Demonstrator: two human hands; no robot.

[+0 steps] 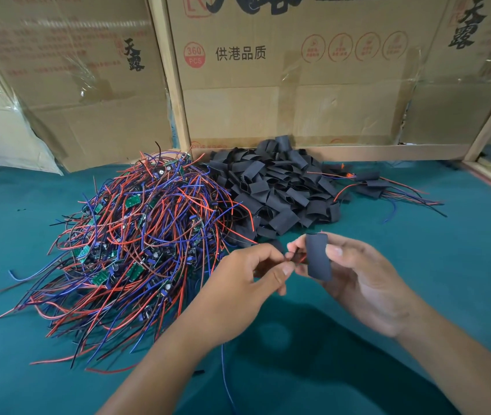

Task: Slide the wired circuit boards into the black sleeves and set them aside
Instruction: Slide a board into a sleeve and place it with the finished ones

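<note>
Flattened cardboard boxes [298,85] printed with red and black characters stand as a wall along the back of the teal surface [463,265]. On the left of the surface lies a large tangled heap of wired circuit boards [136,247], small green boards buried among red, blue and black wires that fan out toward the near edge. Just right of it, touching its edge, sits a smaller pile of black sleeves [274,187], empty, flattened and stacked loosely against the cardboard. Farther right, apart from that pile, a few finished sleeves [373,182] lie with wires trailing out of them. Near the front, the right hand [364,283] holds one black sleeve [317,256] upright, thumb on its near face and fingers [335,250] curled behind it. The left hand [247,283] meets it at the sleeve's left edge, its fingers bent and pinching thin wire ends [293,258] right against the sleeve; whether they have entered the sleeve cannot be told. A blue wire [226,381] hangs down below the left hand.
</note>
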